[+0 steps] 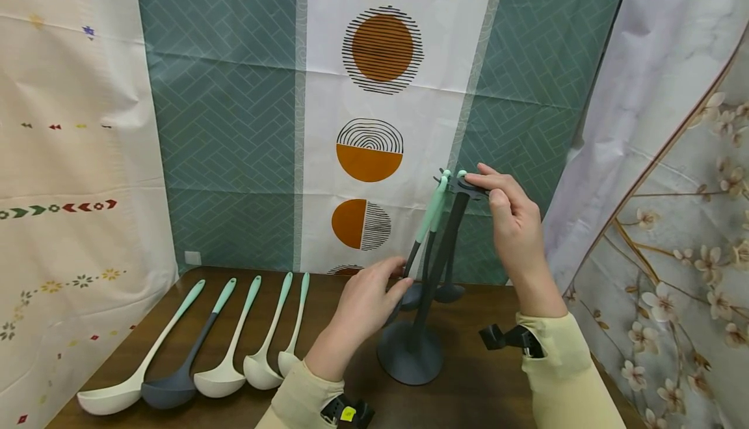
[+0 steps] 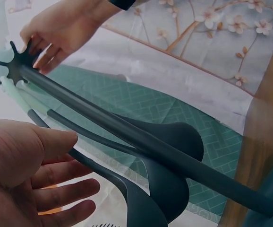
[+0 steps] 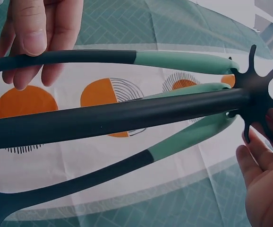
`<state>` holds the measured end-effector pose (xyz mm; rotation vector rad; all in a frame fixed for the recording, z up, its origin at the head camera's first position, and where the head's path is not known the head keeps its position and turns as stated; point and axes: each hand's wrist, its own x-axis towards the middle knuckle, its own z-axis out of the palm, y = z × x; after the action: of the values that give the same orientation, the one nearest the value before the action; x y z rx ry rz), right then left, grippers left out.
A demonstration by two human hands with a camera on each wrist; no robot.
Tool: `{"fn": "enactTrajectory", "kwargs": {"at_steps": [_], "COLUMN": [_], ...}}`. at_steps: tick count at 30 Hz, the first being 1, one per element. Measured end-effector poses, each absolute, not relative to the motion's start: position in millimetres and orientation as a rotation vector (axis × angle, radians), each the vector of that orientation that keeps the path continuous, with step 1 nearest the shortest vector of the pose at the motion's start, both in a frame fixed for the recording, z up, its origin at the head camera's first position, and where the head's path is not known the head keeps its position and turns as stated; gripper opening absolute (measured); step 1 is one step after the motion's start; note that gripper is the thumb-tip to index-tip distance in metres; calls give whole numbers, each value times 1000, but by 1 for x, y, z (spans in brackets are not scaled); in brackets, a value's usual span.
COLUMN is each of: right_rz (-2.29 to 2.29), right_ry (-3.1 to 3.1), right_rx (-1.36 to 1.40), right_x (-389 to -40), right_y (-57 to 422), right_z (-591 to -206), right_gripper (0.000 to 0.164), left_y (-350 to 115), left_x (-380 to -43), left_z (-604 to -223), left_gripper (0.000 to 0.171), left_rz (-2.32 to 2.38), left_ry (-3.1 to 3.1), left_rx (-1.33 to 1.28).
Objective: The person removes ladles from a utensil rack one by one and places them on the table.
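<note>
Pinching the front ladle [image 1: 432, 213] by its dark shaft, the left hand [image 1: 370, 296] hides most of its bowl from the head view; the left wrist view crops it. The long axis slants steeply, mint handle uppermost at the stand [image 1: 441, 266], bowl downward. The right hand's [image 1: 519, 231] fingers, partly behind the prongs [image 3: 259, 92], clamp the stand's top.

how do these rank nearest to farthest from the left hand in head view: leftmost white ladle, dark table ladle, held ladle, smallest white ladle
1. Held ladle: in the left hand
2. Smallest white ladle: row's right end
3. Dark table ladle: second from left
4. Leftmost white ladle: row's left end
</note>
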<state>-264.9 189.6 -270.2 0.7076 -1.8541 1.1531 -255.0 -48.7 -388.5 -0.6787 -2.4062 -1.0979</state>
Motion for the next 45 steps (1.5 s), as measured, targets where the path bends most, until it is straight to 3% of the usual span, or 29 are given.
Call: {"fn": "enactTrajectory", "kwargs": {"at_steps": [16,29,35,45], "right_rz": [1168,762,685,705], "right_ry": [-1961,-2018,-1901,-1896], "right_rx": [632,327,325,351], "right_x": [-267,-249,-255,-259], "right_y": [182,154,146,148], "right_z": [-266,-260,-266,-267], "right_gripper": [43,39,31,36], "left_y": [-51,-55,-56,-58], "left_x": [-252,-250,-250,-250], "left_z": [-388,-386,-386,-385], "left_gripper": [14,15,15,13], "left_rz": [-997,-995,-993,-998], "left_ry": [-2411,-2405,-2409,-2377], "left_rx": [-690,-700,-704,-723]}}
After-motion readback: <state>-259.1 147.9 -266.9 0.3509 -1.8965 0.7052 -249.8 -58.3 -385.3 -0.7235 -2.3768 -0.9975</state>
